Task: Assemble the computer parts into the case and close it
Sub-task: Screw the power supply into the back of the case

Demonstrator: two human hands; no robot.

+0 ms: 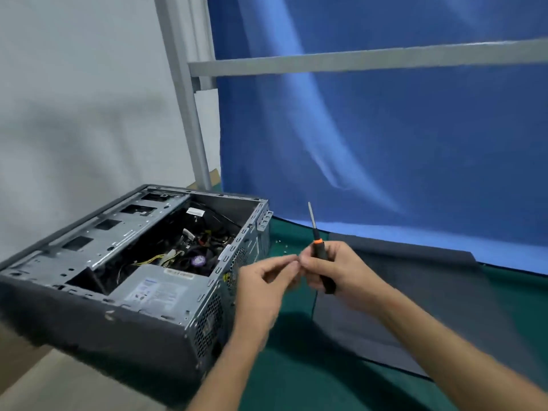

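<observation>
The scuffed grey computer case (98, 321) lies open-side up at the green mat's (296, 369) left; inside sit a power supply (160, 289), loose cables (149, 258) and a fan (198, 260); the right hand (341, 269) grips a screwdriver (319, 251), tip up; the left hand (261, 289) pinches beside it, around what I cannot tell.

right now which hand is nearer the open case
Left. The left hand is just beside the case; the right hand, gripping the screwdriver, is farther right over the grey mat.
</observation>
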